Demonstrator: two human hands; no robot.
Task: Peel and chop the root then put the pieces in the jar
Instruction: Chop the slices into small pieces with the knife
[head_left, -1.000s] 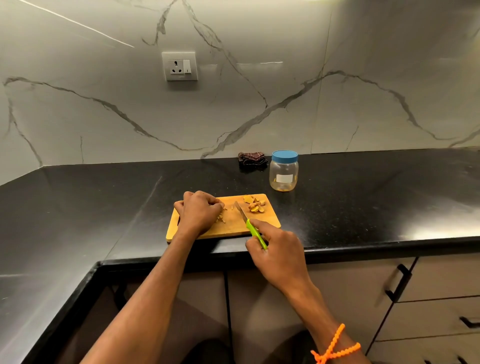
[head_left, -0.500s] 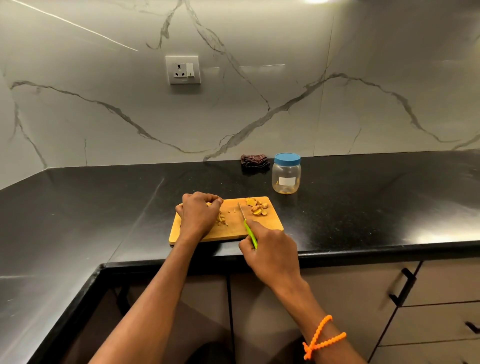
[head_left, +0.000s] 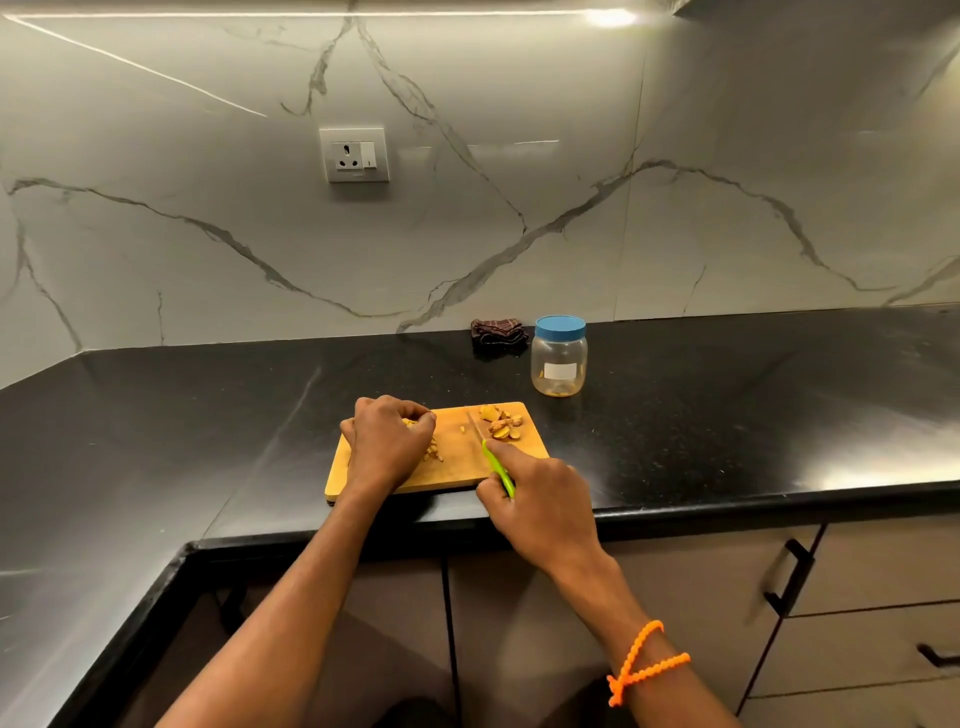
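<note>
Right grip (head_left: 537, 493) holds knife (head_left: 496, 465), blade on board (head_left: 457, 467); left grip (head_left: 387, 441) curled over root (head_left: 413, 423). Lidded jar (head_left: 559, 364) behind on desk (head_left: 727, 405).

Head-height view down onto counter (head_left: 675, 415)

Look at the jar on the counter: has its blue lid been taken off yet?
No, the blue lid sits on top of the jar, which stands closed on the black counter behind the cutting board.
</note>
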